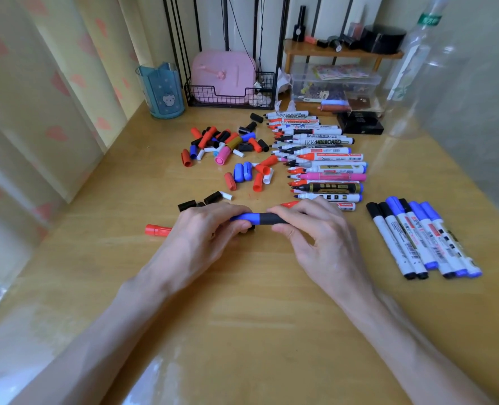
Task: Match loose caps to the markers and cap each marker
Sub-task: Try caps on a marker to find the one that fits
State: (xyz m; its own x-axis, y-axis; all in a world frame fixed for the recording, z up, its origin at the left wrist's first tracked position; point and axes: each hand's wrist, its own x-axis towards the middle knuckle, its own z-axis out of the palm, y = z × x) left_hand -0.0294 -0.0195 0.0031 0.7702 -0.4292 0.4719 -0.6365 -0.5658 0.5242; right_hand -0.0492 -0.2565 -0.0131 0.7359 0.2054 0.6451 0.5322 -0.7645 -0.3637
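Desk surface: wooden table [242,302], head view looking down. Upper left of frame: blue cup [162,92] standing upright, just beside a black wire basket [201,96] that holds a pink object [223,73]. Left of centre, on the table: red piece [156,230], lying flat and partly hidden behind the left hand; cap or marker, cannot tell. Upper centre: loose caps [227,147] in a scattered pile of red, blue, black, white and pink; a few black caps [187,205] lie apart from the pile, just above the left hand. Left hand [210,232], centre frame: fingers curled round a blue cap [245,216]. The cap meets the black barrel of a marker [274,219], held level just above the table, no gap visible between the two. Right hand [315,232]: thumb and fingers pinch the barrel. Right of the cap pile: uncapped markers [324,159] in a row, tips pointing left. Right of frame: capped markers [423,238], black and blue, side by side, well apart from the row. Upper right: clear bottle [417,68], upright.
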